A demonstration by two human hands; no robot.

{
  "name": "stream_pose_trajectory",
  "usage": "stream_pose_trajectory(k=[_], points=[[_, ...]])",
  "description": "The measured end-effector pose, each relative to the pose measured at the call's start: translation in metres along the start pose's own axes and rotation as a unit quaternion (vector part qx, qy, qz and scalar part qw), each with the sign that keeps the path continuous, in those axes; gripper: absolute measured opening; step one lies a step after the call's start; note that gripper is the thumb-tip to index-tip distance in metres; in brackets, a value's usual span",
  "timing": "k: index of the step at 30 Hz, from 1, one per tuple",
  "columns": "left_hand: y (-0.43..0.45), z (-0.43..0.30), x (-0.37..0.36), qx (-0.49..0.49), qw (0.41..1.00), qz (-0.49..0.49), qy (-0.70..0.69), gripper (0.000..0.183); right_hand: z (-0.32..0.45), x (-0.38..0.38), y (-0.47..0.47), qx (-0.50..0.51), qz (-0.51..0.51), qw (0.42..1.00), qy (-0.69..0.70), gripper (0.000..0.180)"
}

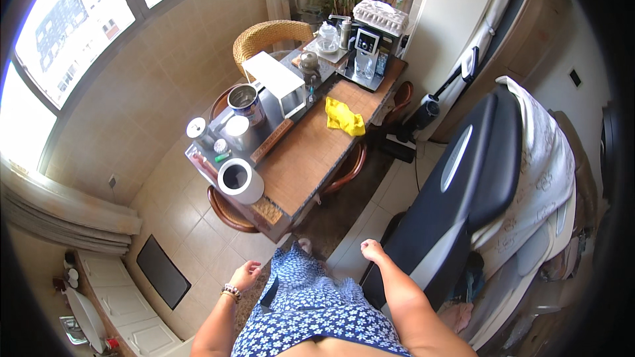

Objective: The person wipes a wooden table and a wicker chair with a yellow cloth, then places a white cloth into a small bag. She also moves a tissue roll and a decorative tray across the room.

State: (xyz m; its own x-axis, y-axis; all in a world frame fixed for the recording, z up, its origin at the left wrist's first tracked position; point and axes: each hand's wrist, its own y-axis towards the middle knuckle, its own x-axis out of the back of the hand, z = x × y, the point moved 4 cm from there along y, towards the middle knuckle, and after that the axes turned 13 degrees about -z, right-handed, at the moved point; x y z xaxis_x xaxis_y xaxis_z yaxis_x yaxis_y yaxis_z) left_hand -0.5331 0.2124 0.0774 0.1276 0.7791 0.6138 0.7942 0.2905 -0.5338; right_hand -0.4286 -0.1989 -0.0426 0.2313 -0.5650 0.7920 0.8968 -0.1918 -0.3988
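Observation:
My left hand (245, 275), with bead bracelets at the wrist, hangs over the tiled floor with nothing in it and its fingers loosely bent. My right hand (372, 250) is curled closed beside the black massage chair (449, 173), with nothing visible in it. Ahead stands a dining table (302, 158) with a brown mat. A crumpled yellow cloth (345, 117) lies on the mat. On the table's near left corner is a white cylindrical container (241, 181) with a dark opening. Neither hand touches the table.
A large tin (246, 104), a white-topped canister (238, 130) and a white box-shaped stand (278, 82) occupy the table's left side. A coffee machine (368, 49) is at the far end. Chairs surround the table. An upright vacuum cleaner (427, 109) stands right; a dark floor mat (163, 271) lies left.

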Motion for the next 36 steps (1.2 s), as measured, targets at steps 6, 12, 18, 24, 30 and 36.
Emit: stream_pose_trajectory(k=[6,12,18,24,30,36], points=[[0.12,-0.063,-0.011,-0.078,0.997,-0.003,0.007,0.028,0.057,0.027,0.088,-0.059,0.064,0.995,0.047,0.02],[0.207,-0.189,-0.019,-0.102,0.993,0.007,-0.056,0.027,0.089,0.074,0.181,-0.014,0.041,0.999,0.01,0.026],[0.225,-0.216,-0.001,-0.019,0.998,-0.017,-0.057,0.026,0.194,0.095,0.32,0.167,-0.034,0.985,-0.007,0.052],[0.188,-0.193,0.004,0.165,0.978,-0.078,-0.105,0.026,0.308,0.093,0.422,0.232,0.017,0.966,-0.111,0.094],[0.147,-0.164,-0.028,0.241,0.966,-0.07,-0.062,0.023,0.29,0.016,0.466,0.3,0.036,0.947,-0.108,0.075],[0.131,-0.153,-0.039,0.3,0.952,-0.029,-0.05,0.025,0.348,0.028,0.485,0.203,-0.102,0.969,-0.098,0.071]])
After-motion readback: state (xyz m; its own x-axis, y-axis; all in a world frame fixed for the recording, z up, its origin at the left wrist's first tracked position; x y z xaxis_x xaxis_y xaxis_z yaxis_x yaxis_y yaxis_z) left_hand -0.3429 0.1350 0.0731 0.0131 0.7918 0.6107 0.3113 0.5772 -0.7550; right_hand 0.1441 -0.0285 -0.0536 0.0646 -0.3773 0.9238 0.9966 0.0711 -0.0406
